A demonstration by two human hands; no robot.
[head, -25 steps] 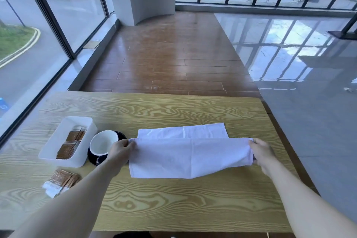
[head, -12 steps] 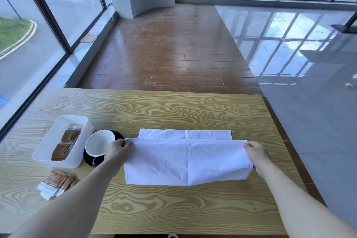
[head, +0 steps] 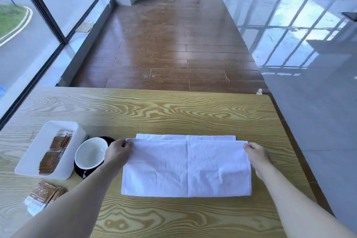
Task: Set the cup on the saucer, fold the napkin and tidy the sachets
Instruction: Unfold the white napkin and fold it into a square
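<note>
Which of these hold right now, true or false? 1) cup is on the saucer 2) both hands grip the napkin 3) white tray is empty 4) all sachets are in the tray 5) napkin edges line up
1) True: the white cup sits on the black saucer.
2) True: the left hand and right hand pinch the far corners of the napkin.
3) False: the white tray holds brown sachets.
4) False: a loose pile of sachets lies on the table, nearer than the tray.
5) False: a strip of the lower layer shows beyond the folded edge.
</note>
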